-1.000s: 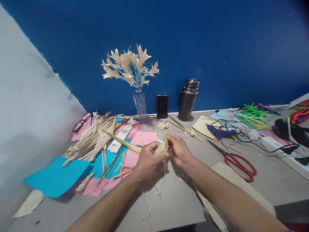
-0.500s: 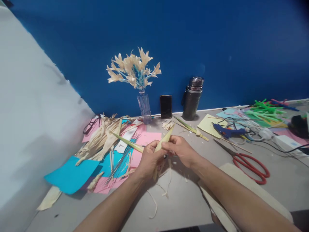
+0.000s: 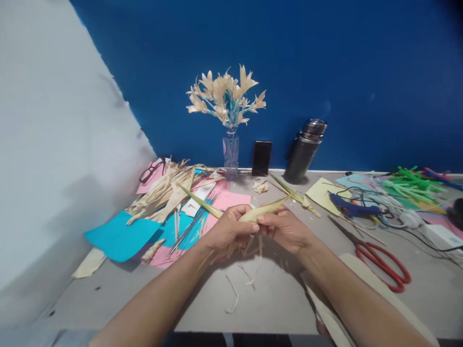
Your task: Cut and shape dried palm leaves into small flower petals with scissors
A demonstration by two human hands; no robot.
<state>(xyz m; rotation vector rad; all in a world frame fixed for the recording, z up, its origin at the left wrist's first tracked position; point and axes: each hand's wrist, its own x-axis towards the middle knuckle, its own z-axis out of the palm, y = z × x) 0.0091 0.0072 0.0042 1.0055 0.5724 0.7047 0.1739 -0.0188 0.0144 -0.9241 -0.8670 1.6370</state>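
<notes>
My left hand [image 3: 233,226] and my right hand [image 3: 285,227] meet over the middle of the table, both closed on a pale green corn husk [image 3: 265,210]. The husk leans to the right, its pointed tip above my right fingers. Another green pointed strip [image 3: 200,200] sticks out to the left behind my left hand. Pale husk ends hang below my fingers, partly hidden. Thin string-like scraps [image 3: 237,294] lie on the table beneath.
Dry husks [image 3: 162,190] and blue paper [image 3: 121,237] are at left. Behind stand a bottle of husk flowers [image 3: 230,154], a phone [image 3: 261,158] and a flask [image 3: 304,153]. At right lie red-handled scissors [image 3: 383,262], a blue glue gun [image 3: 354,206] and green pipe cleaners [image 3: 415,185].
The husk has tipped from steeply upright to nearly flat, pointing right. My right hand has turned with it. The whole view has shifted slightly left.
</notes>
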